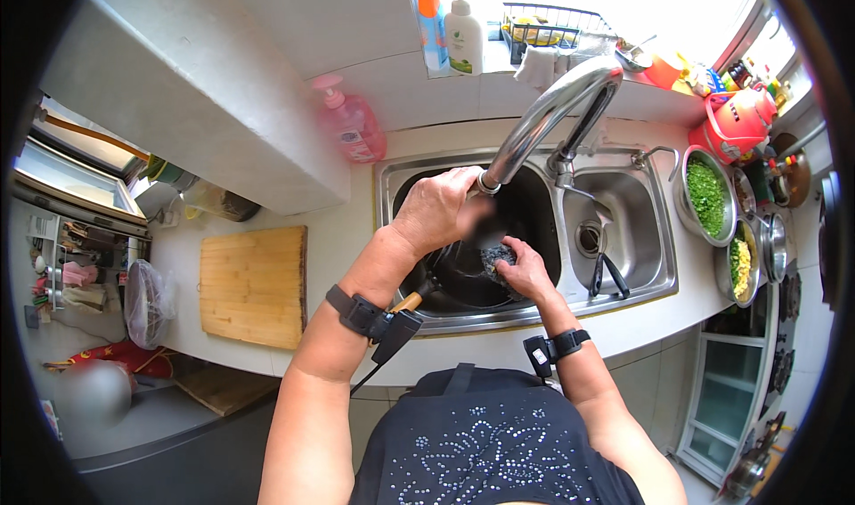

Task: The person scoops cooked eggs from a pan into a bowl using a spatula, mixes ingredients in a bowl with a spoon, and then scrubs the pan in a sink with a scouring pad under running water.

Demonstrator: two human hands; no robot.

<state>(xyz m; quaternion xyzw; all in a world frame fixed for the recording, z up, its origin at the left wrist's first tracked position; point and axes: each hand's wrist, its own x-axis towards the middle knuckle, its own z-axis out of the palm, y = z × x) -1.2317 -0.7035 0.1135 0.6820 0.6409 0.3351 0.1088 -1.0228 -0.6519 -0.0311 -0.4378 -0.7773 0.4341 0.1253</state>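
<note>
My left hand (pixel 441 208) is closed around the end of the chrome faucet (pixel 554 114), above the left basin of the stainless steel double sink (pixel 467 319). Lower in that basin, my right hand (pixel 526 269) grips a dark grey scrubbing pad (pixel 496 260). A black wok (pixel 461 284) lies beneath both hands, its wooden handle (pixel 407 301) pointing towards me over the sink's near rim. Blur covers a patch just under the faucet's end, so whether water runs cannot be told.
A bamboo cutting board (pixel 254 286) lies on the counter at left. Black-handled utensils (pixel 609 274) rest in the right basin. Steel bowls of chopped greens (pixel 705 198) stand at right, near a red container (pixel 735 124). A pink pump bottle (pixel 352 125) stands behind the sink.
</note>
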